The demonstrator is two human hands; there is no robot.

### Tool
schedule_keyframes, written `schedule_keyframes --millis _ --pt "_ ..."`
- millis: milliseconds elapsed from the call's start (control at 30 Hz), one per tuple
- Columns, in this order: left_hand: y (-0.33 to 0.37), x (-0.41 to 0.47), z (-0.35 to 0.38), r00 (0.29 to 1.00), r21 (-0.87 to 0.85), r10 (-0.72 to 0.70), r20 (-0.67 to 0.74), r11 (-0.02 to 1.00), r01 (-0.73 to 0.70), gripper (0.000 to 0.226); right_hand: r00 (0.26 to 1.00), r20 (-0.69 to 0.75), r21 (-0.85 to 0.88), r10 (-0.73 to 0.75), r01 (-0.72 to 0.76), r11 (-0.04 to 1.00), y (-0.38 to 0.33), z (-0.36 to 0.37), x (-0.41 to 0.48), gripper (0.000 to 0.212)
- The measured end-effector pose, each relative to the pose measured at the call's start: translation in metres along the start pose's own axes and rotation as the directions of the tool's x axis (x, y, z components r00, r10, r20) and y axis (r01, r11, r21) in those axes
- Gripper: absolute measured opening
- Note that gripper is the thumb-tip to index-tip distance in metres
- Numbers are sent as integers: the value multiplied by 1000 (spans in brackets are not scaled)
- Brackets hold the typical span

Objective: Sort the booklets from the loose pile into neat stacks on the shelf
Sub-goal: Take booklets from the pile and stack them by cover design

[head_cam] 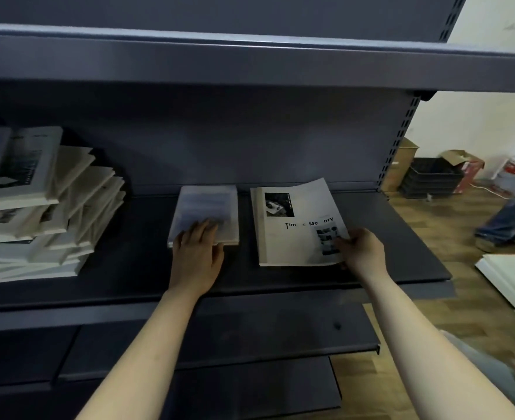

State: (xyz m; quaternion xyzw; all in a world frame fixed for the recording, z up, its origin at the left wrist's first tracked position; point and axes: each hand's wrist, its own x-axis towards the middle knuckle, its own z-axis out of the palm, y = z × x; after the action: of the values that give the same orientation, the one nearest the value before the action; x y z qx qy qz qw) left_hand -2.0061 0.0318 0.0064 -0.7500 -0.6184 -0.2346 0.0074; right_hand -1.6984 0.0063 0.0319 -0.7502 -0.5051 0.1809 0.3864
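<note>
A loose, leaning pile of pale booklets (47, 207) fills the left end of the dark shelf (402, 253). In the middle lies a small stack topped by a bluish-grey booklet (207, 204); my left hand (197, 253) rests flat on its near edge with straight fingers. To the right lies a white booklet with a black photo and printed title (292, 225). My right hand (361, 250) pinches its lower right corner, thumb on the cover, and the booklet sits slightly skewed on the one below it.
An upper shelf (250, 56) overhangs close above. Lower shelves (220, 338) jut out beneath my forearms. On the wooden floor to the right are cardboard boxes (462, 165), a dark crate (429, 177), white boards (511, 277) and another person's leg (511, 216).
</note>
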Motion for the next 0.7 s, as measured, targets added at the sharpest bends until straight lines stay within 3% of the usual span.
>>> schedule_keyframes --millis 133,333,567,700 --pt "0 -1 1 1000 9 -2 0 1000 2 46 1000 23 -143 -13 16 990 -1 6 7 18" --pt "-1 -3 3 1000 18 -28 -12 999 28 45 994 -77 -402 -72 35 915 1 15 11 32" --pt "0 -5 1 999 26 -30 -33 999 30 46 963 -124 -333 -239 186 924 11 16 9 16" --pt "1 -5 0 999 40 -38 -24 998 39 45 955 -114 -261 -272 236 936 17 18 -1 18"
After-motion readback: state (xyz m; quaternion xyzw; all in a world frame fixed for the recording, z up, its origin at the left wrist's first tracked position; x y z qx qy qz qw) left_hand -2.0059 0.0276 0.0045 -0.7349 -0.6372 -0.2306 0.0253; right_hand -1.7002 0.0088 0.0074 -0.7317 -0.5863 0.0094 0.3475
